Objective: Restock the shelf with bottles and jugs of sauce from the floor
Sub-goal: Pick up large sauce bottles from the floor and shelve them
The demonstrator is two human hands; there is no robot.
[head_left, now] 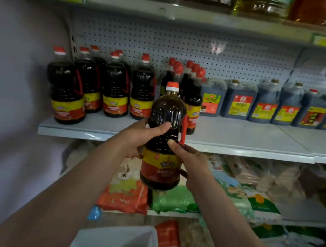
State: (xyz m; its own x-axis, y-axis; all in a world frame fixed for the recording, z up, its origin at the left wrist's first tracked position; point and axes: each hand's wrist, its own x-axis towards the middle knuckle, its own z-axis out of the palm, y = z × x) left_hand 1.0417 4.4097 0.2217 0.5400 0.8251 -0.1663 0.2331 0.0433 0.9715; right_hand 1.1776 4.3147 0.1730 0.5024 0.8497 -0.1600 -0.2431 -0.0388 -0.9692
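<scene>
Two hands clasp one sauce bottle upright in front of the shelf edge: my left hand wraps its waist, my right hand grips lower, fingers hidden behind the label. Bare shelf lies beyond my right hand, before the jugs; bottles crowd past my left.

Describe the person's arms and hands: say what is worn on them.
Both forearms are bare, with no sleeves in view. The left hand and right hand wear no gloves. No watch, bracelet or ring shows on either wrist or on the visible fingers.
</scene>
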